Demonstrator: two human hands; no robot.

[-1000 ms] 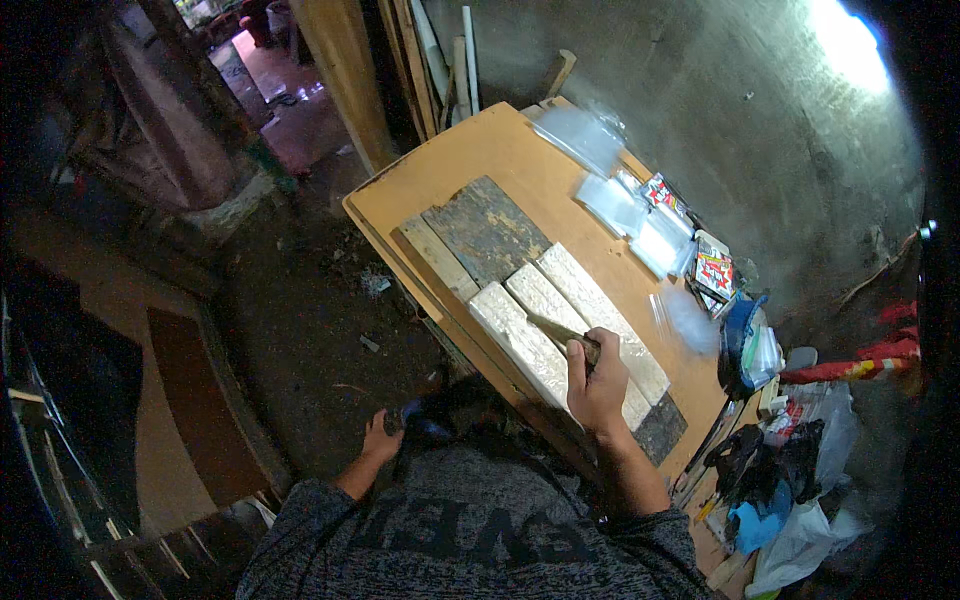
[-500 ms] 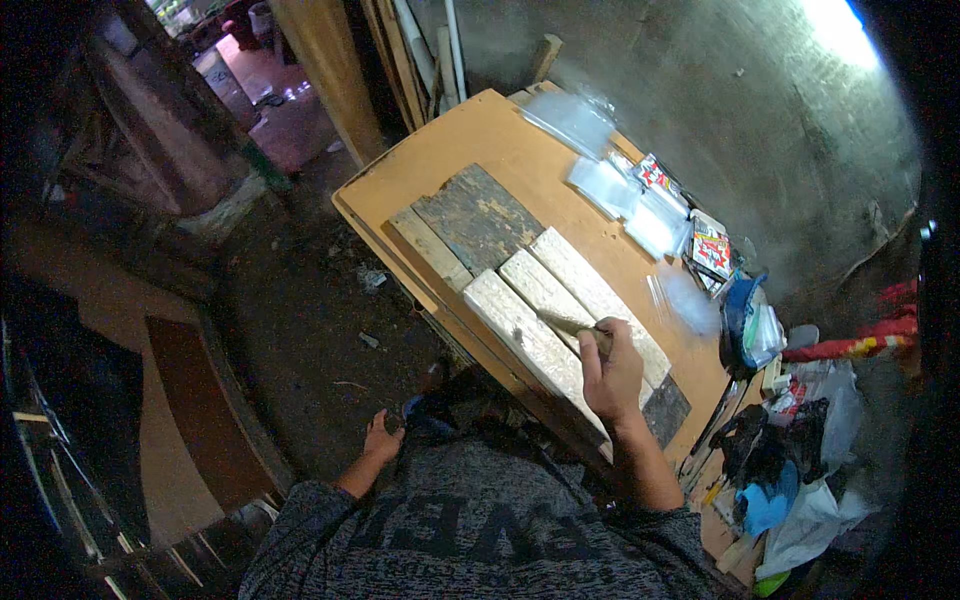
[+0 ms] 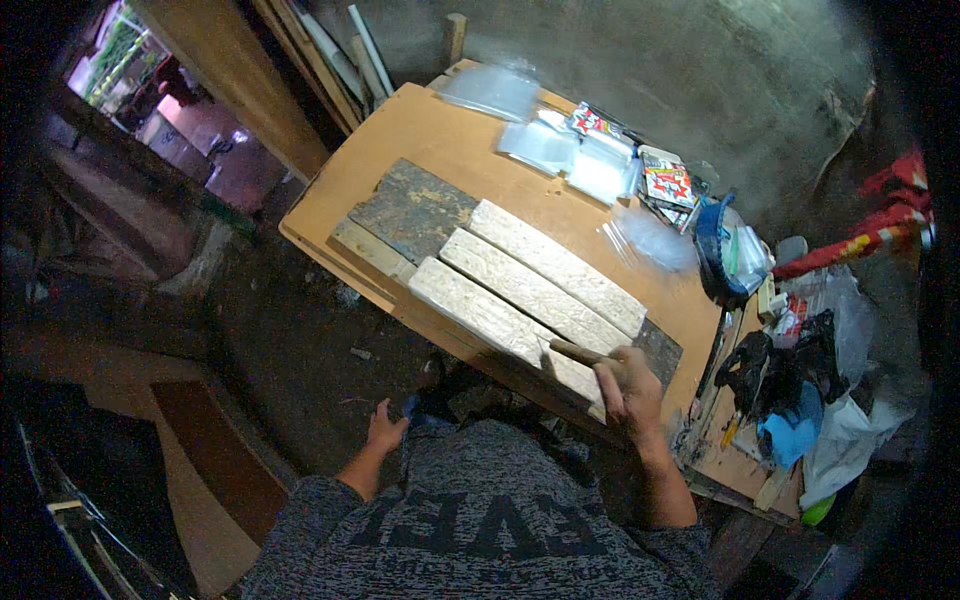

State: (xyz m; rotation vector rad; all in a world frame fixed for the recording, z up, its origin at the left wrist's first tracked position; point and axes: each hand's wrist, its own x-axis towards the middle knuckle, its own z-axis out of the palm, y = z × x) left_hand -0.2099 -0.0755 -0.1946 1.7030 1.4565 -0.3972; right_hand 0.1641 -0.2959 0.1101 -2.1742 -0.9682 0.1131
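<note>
My right hand (image 3: 632, 395) grips a narrow, flat, brownish tool like a knife (image 3: 578, 352). Its tip lies over the nearest of three long off-white slabs (image 3: 485, 300), close to that slab's right end. Rough and mottled, the middle slab (image 3: 540, 288) and the far slab (image 3: 560, 262) lie parallel to it with thin gaps between. All three rest on a worn dark board (image 3: 415, 208) on an orange-brown table. My left hand (image 3: 383, 430) hangs beside my body, away from the table, fingers loosely apart and nothing seen in it.
Clear plastic bags (image 3: 540, 148) and small printed packets (image 3: 667, 182) line the table's wall side. A blue-rimmed container (image 3: 712, 250) stands at the right, near crumpled black bags (image 3: 800, 350) and a red cloth (image 3: 880, 210). Wooden planks (image 3: 225, 75) lean at the back left.
The view has swung, so the table sits further left and flatter. My right hand has moved with the tool from the middle slab toward the near slab's right end.
</note>
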